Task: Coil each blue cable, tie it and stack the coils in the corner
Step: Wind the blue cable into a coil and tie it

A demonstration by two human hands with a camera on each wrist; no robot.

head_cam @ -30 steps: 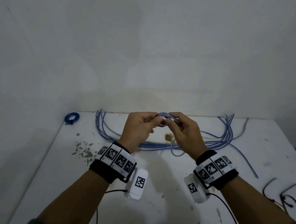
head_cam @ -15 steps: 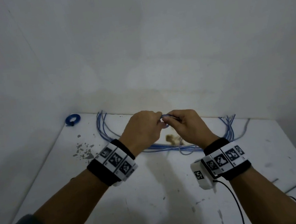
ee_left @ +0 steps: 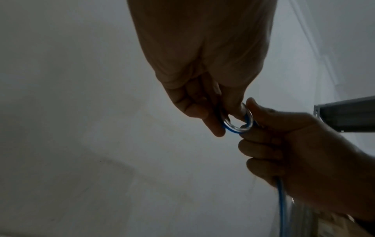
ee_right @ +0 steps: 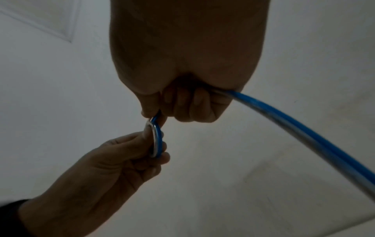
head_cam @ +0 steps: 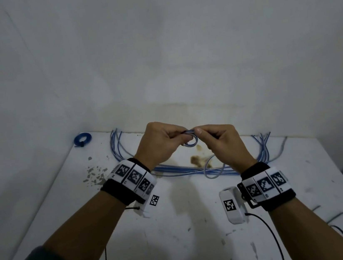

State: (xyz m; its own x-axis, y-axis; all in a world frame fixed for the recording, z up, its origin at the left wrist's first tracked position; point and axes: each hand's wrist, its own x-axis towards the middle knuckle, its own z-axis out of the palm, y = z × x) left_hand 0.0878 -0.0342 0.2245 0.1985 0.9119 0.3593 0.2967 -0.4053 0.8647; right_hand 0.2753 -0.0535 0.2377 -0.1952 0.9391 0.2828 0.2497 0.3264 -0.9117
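Nearest the camera: 2 forearms, each w/ a black wristband [head_cam: 122, 191] carrying printed square markers; 3 markers show on the left band, 3 on the right band [head_cam: 267, 185]. A white camera unit [head_cam: 233, 206] w/ 1 marker hangs under the right wrist, black lead trailing toward the viewer; a 2nd white unit [head_cam: 151, 202] w/ 1 marker sits under the left wrist.

Further out, both hands are raised above the white desk [head_cam: 180, 237], close together. Left hand [head_cam: 159, 144]: grip pinching, fingers curled, thumb & fingertips on 1 small loop [head_cam: 190, 143] of blue cable. Left wrist view shows that loop [ee_left: 237, 123] as a tight ring between the 2 hands. Right hand [head_cam: 222, 142]: grip also pinching, thumb & forefinger on the loop's other side, remaining fingers curled round the cable; in the right wrist view the free length [ee_right: 294, 128] runs out of the fist, down & to the right. It looks like 2 strands side by side, 1 blue, 1 pale.

Behind & below the hands, the loose cables [head_cam: 193, 168] lie on the desk along the wall: a bundle of several blue strands, exact no. can't be told, bending up at each end. A brownish stain [head_cam: 196, 160] sits on the desk by them, grey flecks [head_cam: 95, 174] to the left.

Farthest: 1 finished coil [head_cam: 82, 139], dark blue, tied, in the far left corner against the wall.
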